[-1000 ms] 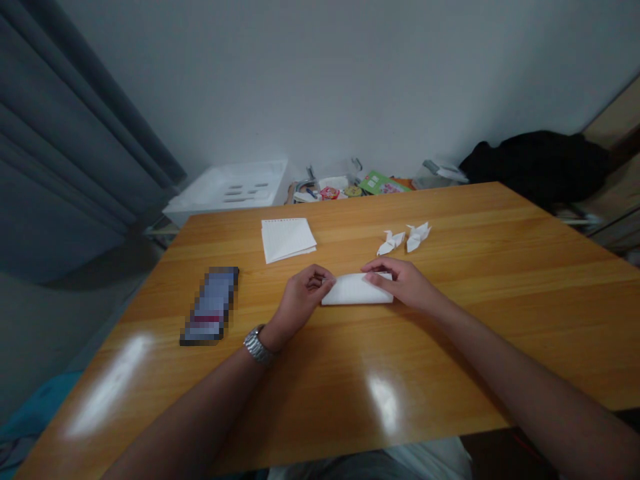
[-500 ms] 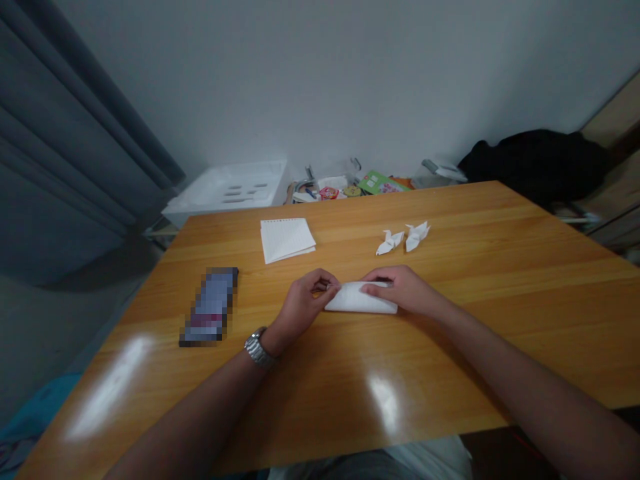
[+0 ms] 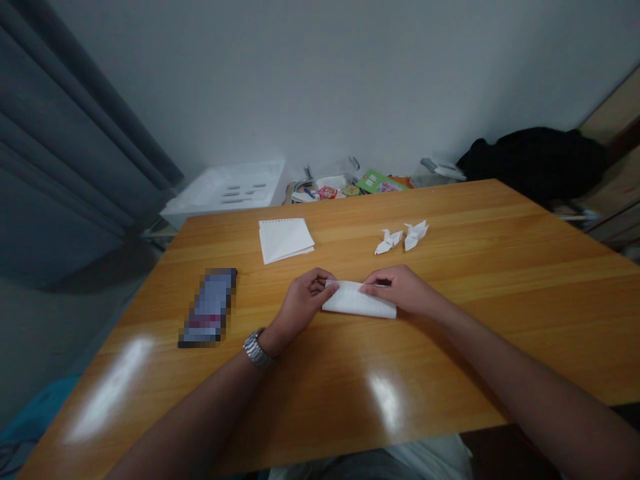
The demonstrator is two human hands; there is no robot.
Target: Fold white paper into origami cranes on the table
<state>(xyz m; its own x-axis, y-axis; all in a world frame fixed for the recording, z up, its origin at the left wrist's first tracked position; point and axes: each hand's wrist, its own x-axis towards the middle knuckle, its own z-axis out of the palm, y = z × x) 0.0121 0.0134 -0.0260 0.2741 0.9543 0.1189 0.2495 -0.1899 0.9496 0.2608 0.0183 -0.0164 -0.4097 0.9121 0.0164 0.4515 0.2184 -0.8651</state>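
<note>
A white sheet of paper [image 3: 361, 301], folded over into a long strip, is held just above or on the wooden table [image 3: 320, 387]. My left hand [image 3: 309, 295] pinches its upper left corner between thumb and fingers. At its upper right edge, my right hand [image 3: 397, 288] grips the paper with the thumb on top. The fingers behind the paper are partly hidden. Beyond my right hand stand two folded paper cranes [image 3: 389, 242], close beside each other.
Lined loose sheets [image 3: 286, 240] lie at the back left of the table. A phone [image 3: 209, 308] with a blurred screen rests left of my left arm. Past the far edge are a white foam box [image 3: 235, 183], a green booklet [image 3: 380, 181] and a black cloth [image 3: 535, 160].
The right part of the paper's near edge has tilted slightly toward me. My right thumb has moved nearer the paper's top edge, and my left thumb now lies over the corner.
</note>
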